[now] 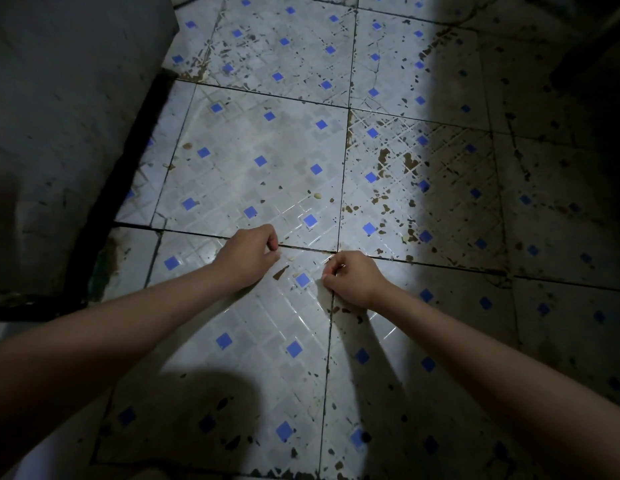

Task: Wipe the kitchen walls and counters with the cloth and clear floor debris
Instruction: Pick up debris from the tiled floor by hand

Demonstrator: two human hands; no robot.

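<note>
Both my arms reach down to a dirty white floor [260,143] of tiles with small blue squares. My left hand [249,252] hovers at a dark grout line with its fingers curled in; I see nothing in them. My right hand [353,278] is close to the right of it, fingers also curled and thumb against the fingertips, and anything held is too small to see. Between the hands lie a brown shard [280,271] and a small pale crumb [292,258]. Another pale bit [317,195] lies farther ahead. No cloth is in view.
A grey concrete wall or counter base [59,116] rises on the left, with a black strip [128,161] along its foot. Brown flakes and stains [384,157] spread over the tiles to the right and ahead. The right side of the floor lies in deep shadow.
</note>
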